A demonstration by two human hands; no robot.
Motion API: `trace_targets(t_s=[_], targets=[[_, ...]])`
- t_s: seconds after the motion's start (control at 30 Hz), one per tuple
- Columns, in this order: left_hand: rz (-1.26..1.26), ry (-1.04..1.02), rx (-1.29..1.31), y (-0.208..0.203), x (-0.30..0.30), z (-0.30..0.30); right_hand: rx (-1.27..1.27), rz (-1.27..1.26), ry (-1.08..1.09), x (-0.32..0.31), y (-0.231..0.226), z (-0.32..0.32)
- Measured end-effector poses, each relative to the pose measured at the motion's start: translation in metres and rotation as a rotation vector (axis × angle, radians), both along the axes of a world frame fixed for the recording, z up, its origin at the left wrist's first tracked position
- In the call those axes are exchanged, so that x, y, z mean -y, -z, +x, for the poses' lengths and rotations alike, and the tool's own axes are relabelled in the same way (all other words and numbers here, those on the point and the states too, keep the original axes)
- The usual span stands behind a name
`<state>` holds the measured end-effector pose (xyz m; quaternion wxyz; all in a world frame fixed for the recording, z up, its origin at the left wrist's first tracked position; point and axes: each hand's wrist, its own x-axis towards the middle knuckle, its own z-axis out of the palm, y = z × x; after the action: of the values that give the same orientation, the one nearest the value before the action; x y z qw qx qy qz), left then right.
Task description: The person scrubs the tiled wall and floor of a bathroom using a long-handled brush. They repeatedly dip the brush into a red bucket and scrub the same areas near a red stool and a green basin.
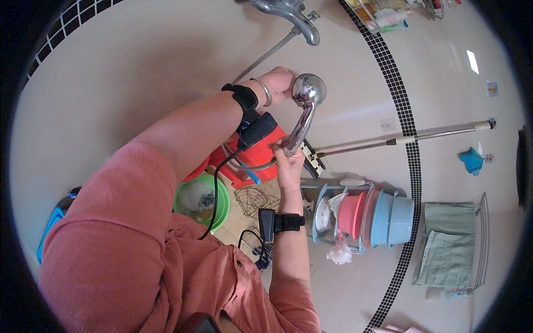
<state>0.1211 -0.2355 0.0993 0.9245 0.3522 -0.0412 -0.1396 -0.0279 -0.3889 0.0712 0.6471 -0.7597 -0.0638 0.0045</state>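
A chrome shower head [308, 91] with a curved handle is held up in front of the wall. My right hand [288, 164] is wrapped round the lower end of its handle, where a grey hose [252, 166] joins it. Beside the round head, close to the wall, is my left hand [277, 82]; its fingertips are partly hidden, so I cannot tell what they hold, if anything. Below my arms lie a red plastic tub or stool [258, 161] and a green basin [224, 205] with suds and something dark in it.
Above is a wall tap [300, 25]. To the right, a rack [327, 247] holds a pink basin [351, 215] and blue basins [401, 220]. A mop pole [444, 133] leans across the wall. Green towels [447, 258] hang on a rail. A wire rack [252, 201] lies on the floor.
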Motion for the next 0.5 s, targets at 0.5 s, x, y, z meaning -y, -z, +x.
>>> trace_targets(t_s=[0.5], targets=[[1.507,-1.031,0.934,-0.125,-0.101,-0.002,0.342,0.06,0.342,0.011,-0.042,0.052]])
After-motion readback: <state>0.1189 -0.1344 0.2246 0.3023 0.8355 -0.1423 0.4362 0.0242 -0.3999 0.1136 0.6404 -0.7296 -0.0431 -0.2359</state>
